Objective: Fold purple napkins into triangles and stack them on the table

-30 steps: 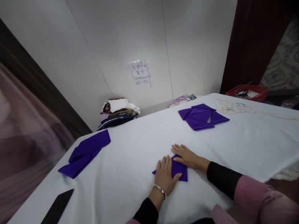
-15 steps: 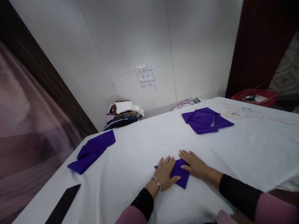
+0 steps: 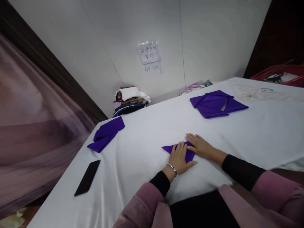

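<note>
A purple cloth napkin (image 3: 190, 155), folded to a pointed shape, lies on the white tablecloth (image 3: 142, 158) in front of me. My left hand (image 3: 180, 158) rests flat across its middle, fingers stretched out, a silver bracelet at the wrist. At the napkin's right end my right hand (image 3: 199, 146) is laid flat with its fingers extended, covering that edge. Both palms press from above, so part of the napkin is hidden under them. Its left tip shows beyond my left fingers.
Folded purple cloths lie at the back right (image 3: 213, 106) and the left (image 3: 108, 133). Below the left one is a flat black object (image 3: 87, 178). A clothes pile (image 3: 130, 101) stands behind the table by the wall, with a red basket (image 3: 280, 74) at far right.
My view has tilted down, so the table sits higher in the picture. My left hand has slid right along the napkin, closer to my right hand, uncovering more of the left tip.
</note>
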### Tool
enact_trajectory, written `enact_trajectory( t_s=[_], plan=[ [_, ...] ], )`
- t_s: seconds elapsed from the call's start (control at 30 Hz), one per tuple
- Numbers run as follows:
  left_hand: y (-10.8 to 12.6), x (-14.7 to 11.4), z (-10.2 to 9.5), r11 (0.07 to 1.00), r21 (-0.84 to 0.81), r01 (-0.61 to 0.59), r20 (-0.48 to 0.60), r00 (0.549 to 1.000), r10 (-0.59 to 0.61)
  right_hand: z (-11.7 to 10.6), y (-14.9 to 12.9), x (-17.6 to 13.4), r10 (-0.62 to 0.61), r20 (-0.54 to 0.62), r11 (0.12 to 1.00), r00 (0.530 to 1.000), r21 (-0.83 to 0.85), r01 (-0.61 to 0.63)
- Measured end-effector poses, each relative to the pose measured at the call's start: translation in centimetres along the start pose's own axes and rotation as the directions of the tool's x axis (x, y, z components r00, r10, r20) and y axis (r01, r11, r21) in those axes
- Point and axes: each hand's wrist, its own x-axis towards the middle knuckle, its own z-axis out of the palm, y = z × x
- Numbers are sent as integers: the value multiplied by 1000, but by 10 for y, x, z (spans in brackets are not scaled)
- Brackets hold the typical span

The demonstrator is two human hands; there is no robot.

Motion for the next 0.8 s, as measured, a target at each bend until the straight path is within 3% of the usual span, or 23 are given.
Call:
enact_trajectory(
  t_s=[0.2,0.3,0.5,0.8],
  plan=[
    [-13,3,-6,996,0,-87,70,994,87,-2,-7,-9,35,8,999,999,-6,-35],
    [-11,5,-8,998,-16,-61,105,993,62,0,-7,-12,30,-4,1000,1000,-9,-30],
    [2,5,-3,1000,6,-22,75,997,21,1,-4,-14,8,-14,1000,1000,-23,-8],
    [2,2,-1,999,-9,-32,61,998,33,-9,6,-33,-66,29,998,997,-12,67]
  ],
)
